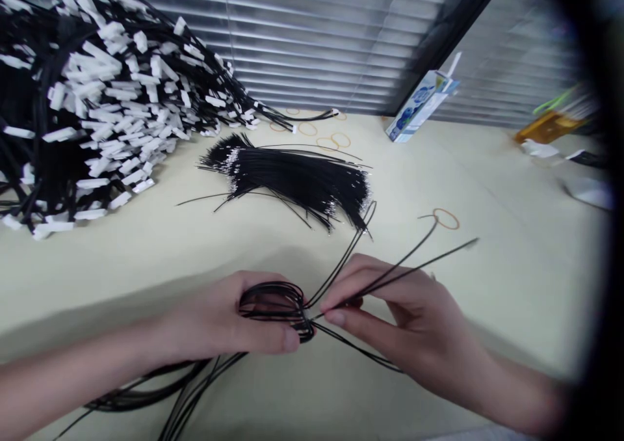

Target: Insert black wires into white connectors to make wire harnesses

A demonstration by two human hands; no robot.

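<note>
the left hand (234,317) curled around a coiled black cable bundle (275,291) above the table (517,278) while the right hand (414,317) pinched thin black strands (441,257) beside it, seemingly mid-tying, the next twist probably needing steady tension.

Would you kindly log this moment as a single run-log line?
left hand: holds looped black cables | right hand: pinches thin strands | beyond: black wire bundle, white-tipped cable pile

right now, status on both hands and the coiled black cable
Left hand gripping coiled black cable. Right hand pinching thin black strands beside it. Black strand pile beyond both hands, not between them.
</note>
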